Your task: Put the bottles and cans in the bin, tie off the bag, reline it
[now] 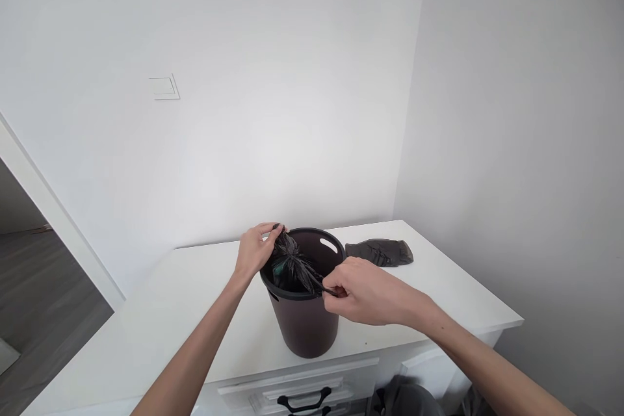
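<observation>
A dark brown trash can (307,328) with a black rim and cut-out handle holes stands upright on a white cabinet top. Inside its mouth is a black trash bag (291,261), gathered and bunched at the neck, with something greenish showing through the film. At the rim's left side, my left hand (256,248) pinches one end of the bag between thumb and fingers. My right hand (358,289), closed at the front right of the rim, grips another end of the bag, stretched into a thin twisted strand.
A folded black plastic bag (380,252) lies on the white cabinet top (439,286) right of the can. Below the front edge are drawers with a black handle (305,401). A light switch (163,86) is on the wall. Dark floor (43,286) shows through a doorway at left.
</observation>
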`<state>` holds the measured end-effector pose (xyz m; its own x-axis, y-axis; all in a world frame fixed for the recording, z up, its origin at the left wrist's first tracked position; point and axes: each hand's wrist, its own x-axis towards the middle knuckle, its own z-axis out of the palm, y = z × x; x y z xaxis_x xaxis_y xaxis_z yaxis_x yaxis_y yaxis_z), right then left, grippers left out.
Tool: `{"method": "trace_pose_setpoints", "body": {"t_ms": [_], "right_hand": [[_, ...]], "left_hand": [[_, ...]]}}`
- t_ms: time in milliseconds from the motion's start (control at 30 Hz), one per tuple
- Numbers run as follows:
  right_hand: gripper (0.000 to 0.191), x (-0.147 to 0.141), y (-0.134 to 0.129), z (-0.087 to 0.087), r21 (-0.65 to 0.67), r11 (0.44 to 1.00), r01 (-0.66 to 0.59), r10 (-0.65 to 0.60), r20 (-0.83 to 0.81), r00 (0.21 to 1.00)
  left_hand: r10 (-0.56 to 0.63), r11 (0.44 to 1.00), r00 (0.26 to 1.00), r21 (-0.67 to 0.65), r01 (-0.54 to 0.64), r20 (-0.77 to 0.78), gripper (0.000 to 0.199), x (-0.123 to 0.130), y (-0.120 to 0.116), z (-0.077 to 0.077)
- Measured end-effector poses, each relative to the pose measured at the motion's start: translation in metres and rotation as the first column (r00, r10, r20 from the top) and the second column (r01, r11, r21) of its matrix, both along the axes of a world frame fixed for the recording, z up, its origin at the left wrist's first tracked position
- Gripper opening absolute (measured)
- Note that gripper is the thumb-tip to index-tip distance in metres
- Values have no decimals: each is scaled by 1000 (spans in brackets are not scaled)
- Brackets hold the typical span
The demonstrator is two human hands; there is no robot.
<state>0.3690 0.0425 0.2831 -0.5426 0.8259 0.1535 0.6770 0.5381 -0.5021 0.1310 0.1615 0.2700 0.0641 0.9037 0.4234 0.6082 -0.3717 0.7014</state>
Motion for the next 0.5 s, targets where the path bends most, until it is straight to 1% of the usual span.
{"method": "trace_pose_setpoints", "body": {"t_ms": [67,100,167,200,233,267,300,367,400,433,467,500], "right_hand": [[40,0,3,6,-25,1000,10,-11,-39,999],[38,-3,7,7,-8,999,45,-45,-72,996],[33,-15,21,7,83,983,164,-153,-117,981],[35,-24,30,6,138,965,222,-208,-111,972],[41,-34,40,3,182,951,251,-241,-73,968],[45,-44,50,-1,196,950,243,-246,-9,969],[44,-52,60,-4,189,956,223,-237,56,970],[28,-64,77,-9,155,971,181,-204,150,967],[21,-65,84,-11,143,975,172,-194,160,968],[21,-64,89,-10,127,976,176,-192,131,973],[25,-61,92,-9,98,977,190,-196,63,979],[31,-55,93,-6,50,978,204,-202,-46,978]], "left_hand": [[-44,999,999,-16,44,4,45,0,-7,5],[-83,996,997,-26,83,8,47,1,-11,9],[-167,985,986,-38,168,20,48,5,-21,17],[-200,979,980,-34,201,23,47,8,-25,21],[-223,975,975,-24,223,21,46,11,-29,24],[-233,972,972,-9,233,15,45,13,-33,26],[-239,971,971,5,239,6,43,15,-37,28],[-237,971,972,25,237,-10,40,15,-42,29],[-233,972,972,30,233,-4,41,13,-44,28],[-230,973,973,38,229,21,43,10,-44,26],[-226,973,971,55,223,72,47,5,-44,22],[-218,975,965,80,209,148,52,-2,-42,17]]}}
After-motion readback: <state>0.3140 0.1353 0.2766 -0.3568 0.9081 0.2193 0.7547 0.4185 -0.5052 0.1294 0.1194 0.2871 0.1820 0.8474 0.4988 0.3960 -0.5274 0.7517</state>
